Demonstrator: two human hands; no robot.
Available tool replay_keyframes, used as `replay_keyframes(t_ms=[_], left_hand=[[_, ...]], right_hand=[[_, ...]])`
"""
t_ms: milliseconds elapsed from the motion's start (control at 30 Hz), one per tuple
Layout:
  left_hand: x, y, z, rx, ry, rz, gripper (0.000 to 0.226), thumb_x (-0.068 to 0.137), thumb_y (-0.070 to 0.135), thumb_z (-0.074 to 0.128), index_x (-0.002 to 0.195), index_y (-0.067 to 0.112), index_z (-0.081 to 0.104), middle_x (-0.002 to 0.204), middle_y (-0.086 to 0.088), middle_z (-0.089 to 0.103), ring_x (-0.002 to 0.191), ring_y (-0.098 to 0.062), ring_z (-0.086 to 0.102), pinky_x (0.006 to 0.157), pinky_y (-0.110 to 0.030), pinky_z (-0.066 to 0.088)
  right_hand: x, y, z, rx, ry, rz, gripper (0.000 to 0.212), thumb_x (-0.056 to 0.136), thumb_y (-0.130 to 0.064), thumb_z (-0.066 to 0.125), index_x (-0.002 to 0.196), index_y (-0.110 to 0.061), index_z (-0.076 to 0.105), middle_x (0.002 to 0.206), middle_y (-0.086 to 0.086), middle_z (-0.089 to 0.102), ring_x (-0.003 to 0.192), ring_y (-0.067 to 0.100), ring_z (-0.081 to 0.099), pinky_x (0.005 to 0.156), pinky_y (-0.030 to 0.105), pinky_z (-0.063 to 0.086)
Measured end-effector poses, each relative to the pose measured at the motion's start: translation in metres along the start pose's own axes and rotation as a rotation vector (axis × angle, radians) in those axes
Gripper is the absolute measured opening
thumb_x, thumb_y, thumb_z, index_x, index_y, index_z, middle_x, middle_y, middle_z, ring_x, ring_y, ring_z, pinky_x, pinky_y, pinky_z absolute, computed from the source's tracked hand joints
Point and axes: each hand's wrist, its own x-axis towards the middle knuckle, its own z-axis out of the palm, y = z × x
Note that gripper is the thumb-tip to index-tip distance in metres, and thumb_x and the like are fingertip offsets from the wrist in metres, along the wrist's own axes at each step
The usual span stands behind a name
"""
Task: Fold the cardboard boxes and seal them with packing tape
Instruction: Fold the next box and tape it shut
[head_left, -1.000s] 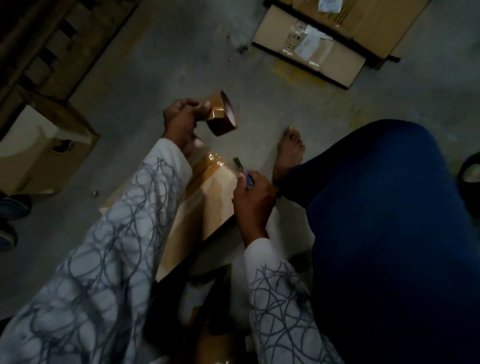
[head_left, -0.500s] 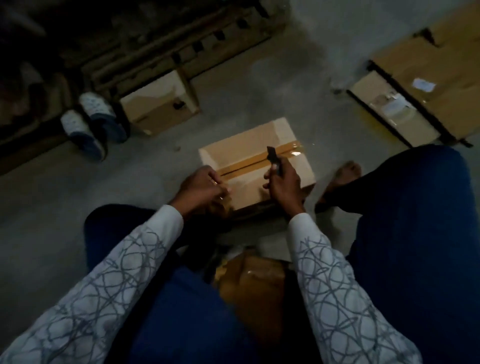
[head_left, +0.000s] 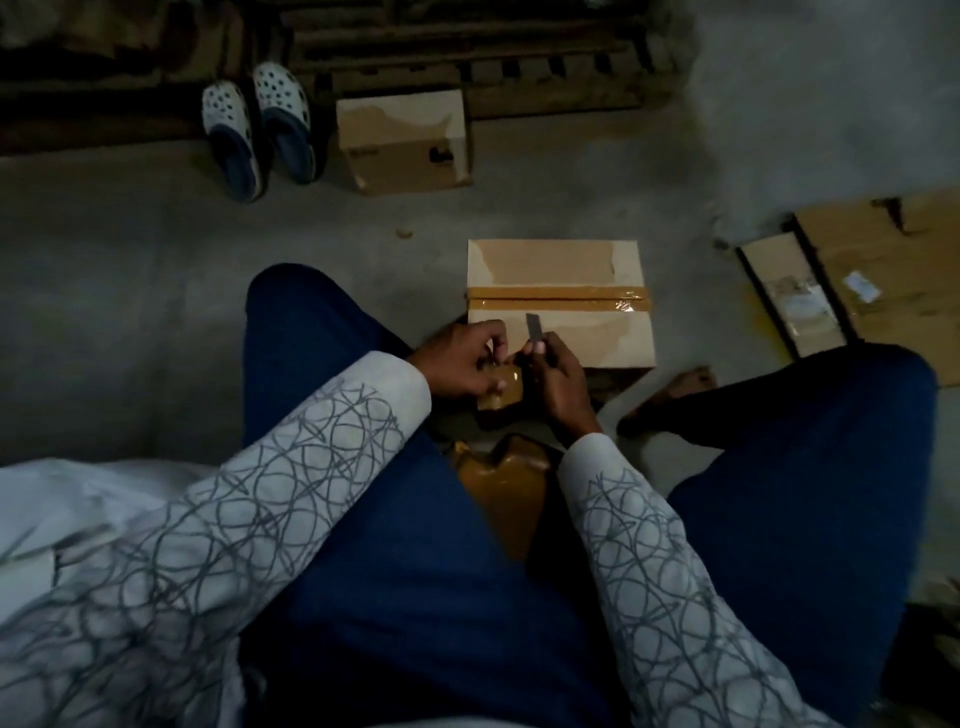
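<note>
Head view: your left hand (head_left: 462, 358) curls round the brown tape roll (head_left: 503, 385), fingers and thumb gripping it, right at the near edge of the cardboard box (head_left: 550, 262). Your right hand (head_left: 555, 375) is closed round a small cutter (head_left: 535, 327), blade pointing up over the box's near flap. The box sits on the floor between your knees, flaps down, one tape strip (head_left: 556, 300) across its top seam. Beyond the box stands a second box (head_left: 402, 140), with clogs (head_left: 257, 124) further left. Right of the box lies flattened cardboard (head_left: 883, 270).
</note>
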Motion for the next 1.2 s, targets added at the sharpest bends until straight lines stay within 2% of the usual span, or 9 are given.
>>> replay_keyframes(t_ms=[100, 267, 400, 633, 767, 867, 1067, 1133, 1200], left_hand=[[0.0, 0.0, -0.001, -0.025, 0.018, 0.005, 0.03, 0.077, 0.013, 0.08, 0.091, 0.018, 0.054, 0.095, -0.004, 0.064, 0.093, -0.021, 0.063, 0.08, -0.04, 0.056], [0.004, 0.002, -0.006, -0.068, -0.003, 0.059, 0.032, 0.078, 0.011, 0.079, 0.091, 0.018, 0.051, 0.089, 0.002, 0.06, 0.084, -0.013, 0.06, 0.07, -0.026, 0.048], [0.009, 0.002, -0.003, -0.114, -0.054, 0.039, 0.032, 0.078, 0.013, 0.08, 0.092, 0.019, 0.052, 0.089, 0.007, 0.057, 0.083, -0.008, 0.055, 0.069, -0.024, 0.044], [0.02, -0.007, -0.003, -0.13, -0.132, 0.024, 0.032, 0.078, 0.016, 0.082, 0.084, 0.021, 0.051, 0.086, 0.005, 0.06, 0.083, -0.011, 0.056, 0.078, -0.035, 0.051], [0.024, -0.013, -0.006, -0.123, -0.135, 0.015, 0.034, 0.08, 0.016, 0.08, 0.079, 0.023, 0.048, 0.081, 0.006, 0.054, 0.077, -0.011, 0.051, 0.067, -0.028, 0.044], [0.026, -0.013, -0.004, -0.148, -0.145, 0.038, 0.036, 0.079, 0.015, 0.081, 0.077, 0.024, 0.046, 0.078, 0.006, 0.051, 0.074, -0.011, 0.049, 0.065, -0.027, 0.043], [0.028, -0.029, -0.019, -0.164, -0.148, 0.035, 0.036, 0.08, 0.007, 0.079, 0.078, 0.022, 0.047, 0.073, 0.005, 0.047, 0.067, -0.008, 0.044, 0.059, -0.017, 0.04], [0.026, -0.029, -0.022, -0.17, -0.166, 0.013, 0.025, 0.082, 0.009, 0.078, 0.085, 0.019, 0.055, 0.07, 0.006, 0.05, 0.063, -0.004, 0.046, 0.056, -0.011, 0.039], [0.026, -0.026, -0.02, -0.165, -0.219, 0.007, 0.015, 0.085, 0.013, 0.075, 0.097, 0.011, 0.066, 0.072, 0.005, 0.058, 0.066, -0.003, 0.053, 0.063, -0.013, 0.044]], right_hand=[[-0.002, 0.0, -0.02, -0.166, 0.02, -0.114, 0.023, 0.107, -0.029, 0.039, 0.093, -0.021, 0.055, 0.094, 0.0, 0.065, 0.088, 0.017, 0.061, 0.08, 0.034, 0.049], [-0.005, -0.008, -0.035, -0.407, 0.036, -0.264, 0.021, 0.107, -0.032, 0.035, 0.1, -0.02, 0.051, 0.095, -0.002, 0.063, 0.074, 0.007, 0.056, 0.063, 0.025, 0.04], [-0.002, -0.019, -0.04, -0.509, 0.055, -0.34, 0.025, 0.101, -0.033, 0.037, 0.102, -0.015, 0.055, 0.079, -0.002, 0.062, 0.059, 0.016, 0.055, 0.053, 0.024, 0.037], [0.006, -0.043, -0.055, -0.652, -0.16, -0.467, 0.03, 0.102, -0.031, 0.035, 0.101, -0.011, 0.058, 0.071, -0.011, 0.057, 0.054, 0.01, 0.052, 0.05, 0.013, 0.033], [0.005, -0.046, -0.085, -0.788, -0.225, -0.38, 0.019, 0.104, -0.021, 0.041, 0.102, -0.014, 0.058, 0.094, -0.004, 0.063, 0.072, 0.018, 0.057, 0.061, 0.024, 0.04], [0.001, -0.048, -0.098, -0.797, -0.22, -0.33, 0.024, 0.107, -0.024, 0.041, 0.097, -0.013, 0.059, 0.088, -0.004, 0.059, 0.069, 0.011, 0.052, 0.06, 0.014, 0.036], [-0.004, -0.048, -0.127, -0.809, -0.096, -0.261, 0.027, 0.107, -0.034, 0.04, 0.091, -0.019, 0.057, 0.077, -0.009, 0.056, 0.067, 0.003, 0.049, 0.057, 0.024, 0.033], [-0.008, -0.049, -0.138, -0.789, -0.075, -0.253, 0.029, 0.106, -0.036, 0.04, 0.09, -0.02, 0.057, 0.074, -0.011, 0.054, 0.065, 0.004, 0.05, 0.056, 0.024, 0.032], [-0.011, -0.052, -0.143, -0.799, -0.073, -0.271, 0.031, 0.105, -0.044, 0.039, 0.089, -0.023, 0.055, 0.072, -0.013, 0.055, 0.065, 0.005, 0.052, 0.056, 0.024, 0.034]])
